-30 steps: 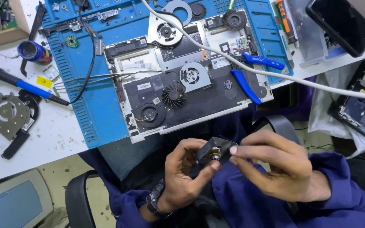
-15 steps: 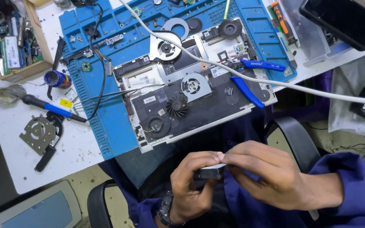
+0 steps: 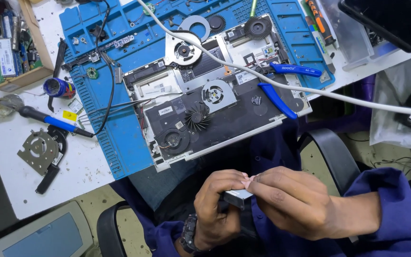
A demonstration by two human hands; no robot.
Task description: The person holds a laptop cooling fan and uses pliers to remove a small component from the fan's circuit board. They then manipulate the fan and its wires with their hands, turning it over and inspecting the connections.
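Over my lap, both hands close around a small dark laptop fan part (image 3: 236, 197) with a grey edge. My left hand (image 3: 220, 207), with a watch on its wrist, grips it from below. My right hand (image 3: 291, 202) covers it from the right, fingertips pinching its top edge against my left fingers. Most of the part is hidden by my fingers. On the table ahead lies an opened laptop chassis (image 3: 215, 112) on a blue work mat (image 3: 115, 138), with several cooling fans resting on it.
Blue-handled pliers (image 3: 281, 85) lie on the chassis, and a white cable (image 3: 310, 90) crosses above it. A blue-handled screwdriver (image 3: 48, 120) and a metal fan plate (image 3: 38, 151) sit left. A cardboard box of parts (image 3: 10, 47) is far left. Black chair armrests flank my lap.
The view has shifted right and back, so the table sits further left. My hands have closed tighter over the fan part, which was more exposed a second ago.
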